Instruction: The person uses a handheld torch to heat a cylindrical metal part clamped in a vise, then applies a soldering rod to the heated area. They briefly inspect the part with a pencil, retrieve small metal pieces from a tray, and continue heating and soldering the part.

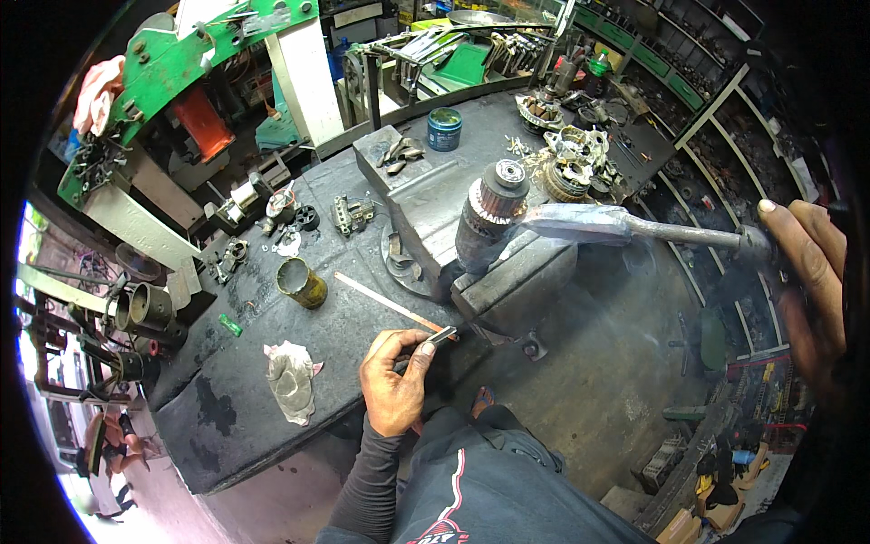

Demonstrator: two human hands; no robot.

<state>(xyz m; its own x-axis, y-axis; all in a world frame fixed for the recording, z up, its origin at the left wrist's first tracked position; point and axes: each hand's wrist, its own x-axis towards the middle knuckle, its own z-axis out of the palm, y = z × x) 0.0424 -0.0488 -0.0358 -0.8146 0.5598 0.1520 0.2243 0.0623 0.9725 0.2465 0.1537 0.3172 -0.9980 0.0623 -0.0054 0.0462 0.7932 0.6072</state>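
Note:
My left hand is closed, thumb and fingers pinching a short metal tool above the bench's front edge. Beside its tip runs a thin pale-to-orange strip; I cannot tell whether it is held or lies on the bench. At the right rim my right hand, partly lost in the dark edge, is closed at the handle end of a large soldering iron. The iron's broad grey head touches the copper commutator of a motor armature. The armature stands upright in a bench vise. Faint smoke hangs near the iron.
On the dark workbench are a yellowish can, a stained rag, a green piece and loose motor parts. Behind the vise stand a blue tin and dismantled housings. Crowded shelves line the right side.

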